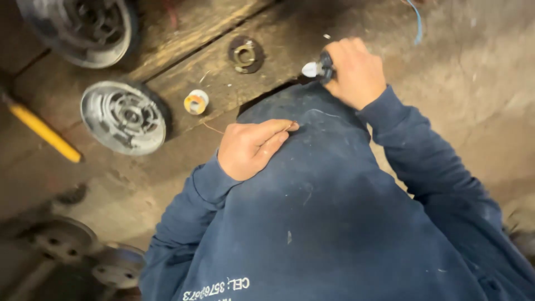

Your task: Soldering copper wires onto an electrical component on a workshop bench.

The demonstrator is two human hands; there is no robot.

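At the far left we see a yellow tool handle (43,132) lying slanted on the dusty floor, and above it the rim of a large grey metal wheel-shaped part (83,28) at the top edge. Just right of the handle lies a round grey ribbed metal disc (123,117), propped against a worn wooden plank (223,83). On that plank we find a small yellow and white spool of wire (196,102) and, farther up, a dark rusty metal ring flange (246,54). Two more dull round metal parts (83,251) sit blurred in the lower left corner.

Moving on, our left hand (253,147) rests on the dark blue sweatshirt (334,212) that fills the middle of the view. Its thumb and forefinger are pressed together at the tips, pinching a thin copper-coloured wire (214,128) that trails out leftward from under the hand toward the spool; the other fingers are curled in beneath.

Further right, our right hand (356,72) is closed in a fist around a small dark part with a white tip (316,69). That part sticks out of the left side of the fist, just at the edge of the plank. We cannot tell whether the wire reaches it. A thin blue cord (417,22) hangs near the top edge above this hand.
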